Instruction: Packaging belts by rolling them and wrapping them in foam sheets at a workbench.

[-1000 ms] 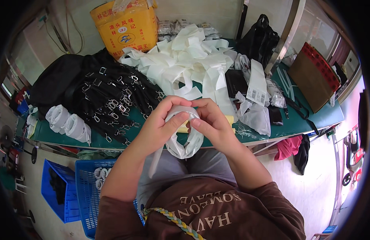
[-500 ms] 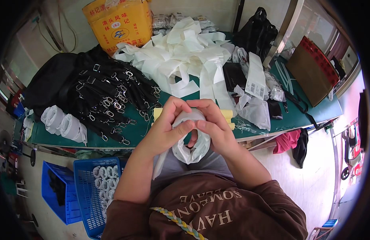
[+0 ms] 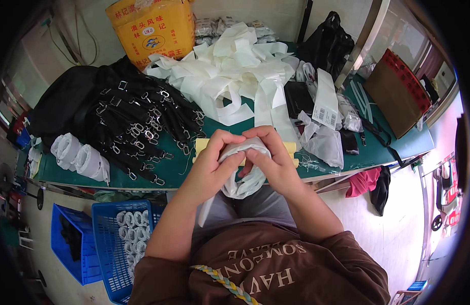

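Observation:
Above my lap, just off the near edge of the table, I hold a ring-shaped roll wrapped in thin white paper (image 3: 241, 189). My left hand (image 3: 214, 165) is wrapped round its left side, and my right hand (image 3: 273, 163) round its right. Both thumbs press on its upper rim, and the index fingertips meet over the top. A loose white tail hangs down from the roll's left side. What lies inside the wrapping is hidden. Beyond my hands, partly covered by them, lies a pale yellow bundle (image 3: 287, 147).
Black straps with metal clips (image 3: 138, 122) and a heap of white paper strips (image 3: 235, 71) cover the green table (image 3: 179, 170). Two white rolls (image 3: 91, 162) lie at left. Similar rolls fill a blue basket (image 3: 100, 239) on the floor. A yellow box (image 3: 151, 35) stands behind.
The wrapped roll has tilted in my hands, and its lower edge has risen. My right thumb has shifted slightly along the rim. Both hands still grip the roll.

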`<state>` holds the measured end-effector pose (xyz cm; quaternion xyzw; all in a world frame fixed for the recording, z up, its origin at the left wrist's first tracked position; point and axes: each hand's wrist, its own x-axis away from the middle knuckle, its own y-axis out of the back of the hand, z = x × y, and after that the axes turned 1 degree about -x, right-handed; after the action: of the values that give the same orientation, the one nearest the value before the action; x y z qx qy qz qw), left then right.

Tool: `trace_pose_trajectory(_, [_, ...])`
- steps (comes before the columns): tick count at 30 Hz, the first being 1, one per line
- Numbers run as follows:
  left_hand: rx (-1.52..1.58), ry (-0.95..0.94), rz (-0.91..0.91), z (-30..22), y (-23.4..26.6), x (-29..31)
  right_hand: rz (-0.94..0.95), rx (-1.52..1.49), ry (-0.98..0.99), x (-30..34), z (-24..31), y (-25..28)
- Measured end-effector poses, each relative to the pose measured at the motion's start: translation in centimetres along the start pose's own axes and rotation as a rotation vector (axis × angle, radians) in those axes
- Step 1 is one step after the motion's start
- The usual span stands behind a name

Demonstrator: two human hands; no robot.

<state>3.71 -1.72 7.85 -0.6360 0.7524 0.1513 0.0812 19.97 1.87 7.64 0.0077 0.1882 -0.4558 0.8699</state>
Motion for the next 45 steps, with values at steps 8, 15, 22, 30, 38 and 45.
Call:
trace_pose_trajectory(8, [0.135,-0.152,-0.267,1.8,-3.4,1.1,-0.396,-0.210,0.124,0.1,-1.2,-1.3])
trace_pose_trajectory(15, [-0.196,-0.048,0.025,1.2,2.3,1.3,0.030,-0.082,-0.072,0.5,-0.9,2.1])
trace_pose_trajectory(22, [0.539,0.222,-0.149,2.4,0.2,1.0,-0.055,-0.193,-0.213,1.4,-2.6,0.0])
trace_pose_trajectory(30, [0.912,0.100,0.164,4.4,-1.8,2.7,-0.223,-0.653,-0.113,1.3,-3.4,0.7])
trace_pose_trajectory(38, [0.594,0.183,0.022,2.5,-0.5,2.6,-0.053,-0.071,0.042,1.1,-5.9,3.2])
trace_pose_trajectory(45, [0.670,0.392,0.285,3.6,-0.7,4.3,0.541,0.318,0.317,-0.7,-1.7,3.2])
